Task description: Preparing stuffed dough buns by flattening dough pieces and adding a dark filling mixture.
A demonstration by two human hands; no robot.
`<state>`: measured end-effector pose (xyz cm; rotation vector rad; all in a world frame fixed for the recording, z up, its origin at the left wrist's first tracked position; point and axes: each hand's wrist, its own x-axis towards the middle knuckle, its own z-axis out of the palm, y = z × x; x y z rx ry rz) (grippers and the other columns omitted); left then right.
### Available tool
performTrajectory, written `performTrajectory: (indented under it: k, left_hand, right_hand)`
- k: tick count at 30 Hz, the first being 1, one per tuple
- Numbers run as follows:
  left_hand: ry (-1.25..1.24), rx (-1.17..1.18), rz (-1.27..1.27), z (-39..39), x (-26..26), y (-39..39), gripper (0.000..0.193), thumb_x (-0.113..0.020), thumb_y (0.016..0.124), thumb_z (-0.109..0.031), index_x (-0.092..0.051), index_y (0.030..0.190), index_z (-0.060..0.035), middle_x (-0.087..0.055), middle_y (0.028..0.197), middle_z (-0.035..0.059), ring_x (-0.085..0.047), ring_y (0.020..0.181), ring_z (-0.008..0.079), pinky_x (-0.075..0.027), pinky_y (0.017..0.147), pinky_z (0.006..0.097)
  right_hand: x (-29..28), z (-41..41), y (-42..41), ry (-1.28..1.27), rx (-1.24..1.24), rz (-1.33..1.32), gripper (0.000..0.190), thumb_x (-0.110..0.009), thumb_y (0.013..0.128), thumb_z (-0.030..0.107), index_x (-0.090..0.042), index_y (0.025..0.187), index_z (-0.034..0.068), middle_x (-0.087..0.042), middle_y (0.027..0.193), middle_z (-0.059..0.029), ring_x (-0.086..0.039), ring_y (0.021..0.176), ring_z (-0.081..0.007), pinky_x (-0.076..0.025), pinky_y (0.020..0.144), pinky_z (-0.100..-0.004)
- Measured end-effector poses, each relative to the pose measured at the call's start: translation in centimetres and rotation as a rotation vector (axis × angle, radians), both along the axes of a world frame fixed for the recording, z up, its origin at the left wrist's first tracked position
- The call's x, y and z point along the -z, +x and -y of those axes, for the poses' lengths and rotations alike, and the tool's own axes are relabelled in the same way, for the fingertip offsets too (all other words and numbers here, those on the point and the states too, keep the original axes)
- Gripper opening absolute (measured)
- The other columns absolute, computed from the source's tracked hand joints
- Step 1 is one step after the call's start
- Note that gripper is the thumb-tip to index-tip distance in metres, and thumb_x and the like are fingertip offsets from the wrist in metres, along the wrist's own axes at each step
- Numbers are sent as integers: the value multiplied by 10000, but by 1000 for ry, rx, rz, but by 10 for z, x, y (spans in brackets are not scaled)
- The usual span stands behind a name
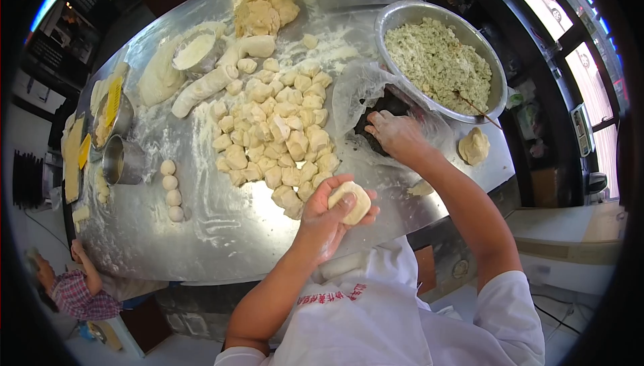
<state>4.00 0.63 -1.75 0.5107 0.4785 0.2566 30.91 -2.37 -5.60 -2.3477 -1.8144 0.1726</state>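
Note:
My left hand holds a flattened piece of pale dough, its thumb pressed on top and its fingers beneath. To its right, my right hand reaches into a dark filling inside a clear plastic bag. The fingertips touch the dark mass and are partly hidden, so I cannot tell if they grip any. Just beyond my left hand lies a heap of many cut dough pieces. A large metal bowl of crumbly greenish filling, with a thin stick in it, stands beyond the bag.
On the floured metal table lie rolled dough logs, a yellowish dough mass, a dough lump and several round balls. A flour bowl and metal pot stand leftward. Another person is at the left end.

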Motion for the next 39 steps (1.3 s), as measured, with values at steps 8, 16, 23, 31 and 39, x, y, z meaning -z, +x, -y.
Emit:
performTrajectory:
  k: [8,16,23,31,39]
  left_hand:
    - [-118,-213,109,-23,15,51,420,-559,1000,43,-472,1408,-11,-613,1293,214,-632,1229,401,-550,1095,523]
    - [-306,-182,201,-34,23,90,374,-358,1148,-376,-552,1331,-114,-637,1266,102,-628,1121,254,-519,985,510]
    - [-302,-219,68,-24,18,95,288,-435,1139,-287,-557,1336,-117,-612,1289,95,-623,1107,239,-515,999,434]
    - [-200,-219,115,-25,36,99,272,-496,1120,-231,-525,1356,-97,-603,1296,141,-634,1151,273,-532,1029,475]
    - [-277,-246,109,-26,25,101,249,-528,1102,-149,-521,1342,-84,-597,1328,182,-642,1207,352,-588,1023,495]
  right_hand:
    - [-29,8,8,147,184,-501,299,-601,1056,308,-652,1188,44,-737,1041,-182,-705,944,-400,-539,818,-460]
    - [-64,32,-32,89,-159,-376,399,-626,1013,384,-626,1299,106,-706,1232,-130,-703,1028,-361,-553,855,-464]
    - [-91,41,-41,8,179,-699,428,-713,969,289,-614,1333,88,-695,1040,-133,-700,960,-335,-559,814,-410]
    - [-66,42,-33,326,144,-667,177,-689,976,204,-739,1091,78,-683,1060,-91,-676,928,-308,-553,789,-429]
    - [-58,61,-26,450,64,-492,453,-683,987,174,-605,1423,79,-543,1443,-175,-493,1354,-372,-480,1079,-445]
